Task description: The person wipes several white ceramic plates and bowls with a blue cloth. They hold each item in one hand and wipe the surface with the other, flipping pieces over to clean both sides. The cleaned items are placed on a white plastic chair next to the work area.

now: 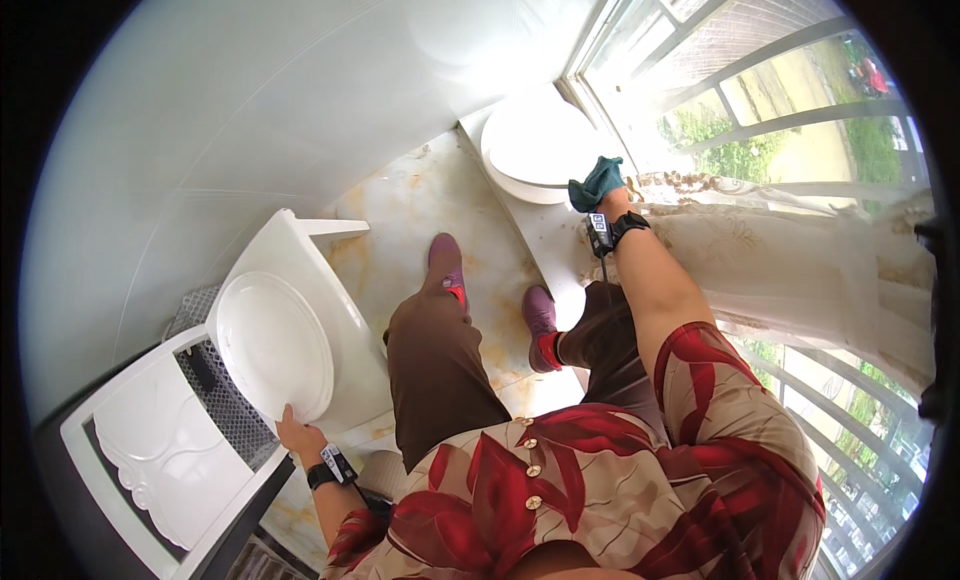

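Note:
My left hand (301,437) grips the near rim of a large oval white plate (276,344), with the thumb over the edge. The plate is above the seat of a white plastic chair (352,347); whether it rests there I cannot tell. My right hand (613,199) is reached out at the window side and holds a crumpled teal cloth (596,184), which hides most of the fingers. Just beyond the cloth, round white plates or similar dishes (540,141), one over another, sit on a pale ledge and are washed out by glare.
A window with bars (750,70) and a patterned sheer curtain (750,257) are close on the right. A pale smooth wall (225,115) rises beyond the chair. Marble-patterned floor (382,197) lies around my feet. A grey mesh item (240,422) shows behind the chair back.

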A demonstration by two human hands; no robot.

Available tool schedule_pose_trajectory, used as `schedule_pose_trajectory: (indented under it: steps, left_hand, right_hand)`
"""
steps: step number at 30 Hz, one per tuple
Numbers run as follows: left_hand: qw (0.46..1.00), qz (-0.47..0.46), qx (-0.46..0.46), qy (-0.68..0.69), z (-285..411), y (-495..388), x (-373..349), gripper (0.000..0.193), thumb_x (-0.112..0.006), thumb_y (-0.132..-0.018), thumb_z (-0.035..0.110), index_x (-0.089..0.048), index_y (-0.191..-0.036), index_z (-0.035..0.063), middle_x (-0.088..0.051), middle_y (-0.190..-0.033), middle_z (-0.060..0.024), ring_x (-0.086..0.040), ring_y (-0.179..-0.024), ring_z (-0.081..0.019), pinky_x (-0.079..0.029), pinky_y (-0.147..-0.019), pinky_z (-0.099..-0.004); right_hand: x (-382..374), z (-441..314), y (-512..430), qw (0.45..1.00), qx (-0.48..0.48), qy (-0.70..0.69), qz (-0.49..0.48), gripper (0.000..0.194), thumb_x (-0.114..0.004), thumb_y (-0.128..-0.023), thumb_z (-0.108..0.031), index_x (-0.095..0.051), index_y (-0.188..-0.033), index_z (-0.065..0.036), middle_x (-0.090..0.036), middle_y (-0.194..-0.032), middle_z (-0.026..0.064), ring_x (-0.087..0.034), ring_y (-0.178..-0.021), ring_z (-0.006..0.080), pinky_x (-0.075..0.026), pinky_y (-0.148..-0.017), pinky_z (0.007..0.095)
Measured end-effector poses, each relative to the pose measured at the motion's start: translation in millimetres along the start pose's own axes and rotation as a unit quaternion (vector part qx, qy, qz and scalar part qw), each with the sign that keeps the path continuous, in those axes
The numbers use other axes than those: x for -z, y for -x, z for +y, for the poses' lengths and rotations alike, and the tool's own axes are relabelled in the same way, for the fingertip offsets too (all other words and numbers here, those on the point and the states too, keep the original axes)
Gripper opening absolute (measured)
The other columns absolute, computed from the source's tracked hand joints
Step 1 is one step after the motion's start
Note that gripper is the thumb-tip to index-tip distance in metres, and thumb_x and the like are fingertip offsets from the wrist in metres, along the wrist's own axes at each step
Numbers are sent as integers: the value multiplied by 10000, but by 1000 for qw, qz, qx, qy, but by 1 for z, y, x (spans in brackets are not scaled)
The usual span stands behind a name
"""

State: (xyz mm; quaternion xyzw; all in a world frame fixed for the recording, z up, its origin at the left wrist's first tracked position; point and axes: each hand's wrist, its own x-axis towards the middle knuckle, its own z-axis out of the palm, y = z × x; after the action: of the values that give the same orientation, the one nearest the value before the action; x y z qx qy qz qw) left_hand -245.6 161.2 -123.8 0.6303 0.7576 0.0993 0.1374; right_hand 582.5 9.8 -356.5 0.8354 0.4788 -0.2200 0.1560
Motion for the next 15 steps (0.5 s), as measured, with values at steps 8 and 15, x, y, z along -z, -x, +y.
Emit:
schedule_pose_trajectory:
  steps: [8,15]
  left_hand:
    - [952,197,21,235,164,39,43,719,-654,-907,38,-285,-1518,-51,-372,-1520,-253,-488,-1304,-345,-433,-1082,-419]
    - [732,-249,-118,623,304,136,57,592,-571,-994,29,-304,-1517,-40,-381,-1527,-172,-401,-1408,-292,-466,-1074,-489]
  right_hand:
    - [78,-48,123,716,-37,-687,119,112,-605,-945,-243,-668,-922,-154,-669,-880,42,-627,-828,239,-515,-734,341]
    - [215,-99,328,380,-46,-924,-11,112,-632,-928,-175,-655,-898,-70,-639,-699,38,-642,-582,192,-546,-518,349]
